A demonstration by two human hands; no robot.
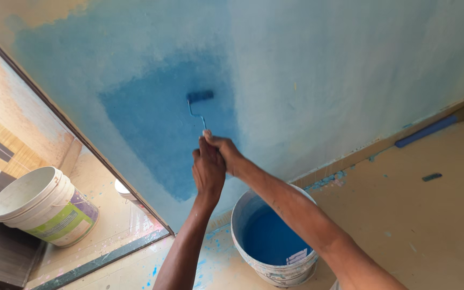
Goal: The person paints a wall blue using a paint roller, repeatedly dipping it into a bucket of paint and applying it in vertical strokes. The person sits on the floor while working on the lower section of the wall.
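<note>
Both of my hands grip the handle of a small paint roller [200, 97] pressed against the wall [350, 80]. My left hand [208, 172] wraps the lower part of the handle. My right hand [225, 152] closes over it from the right. The roller head is blue and sits inside a darker patch of wet blue paint [157, 123]. A white bucket of blue paint [269, 236] stands on the floor below my right forearm.
An empty white bucket [41, 207] stands at the left beyond a dark door frame [81, 145]. A blue stick [425, 131] lies along the base of the wall at right. The tan floor [430, 215] carries blue paint splatters.
</note>
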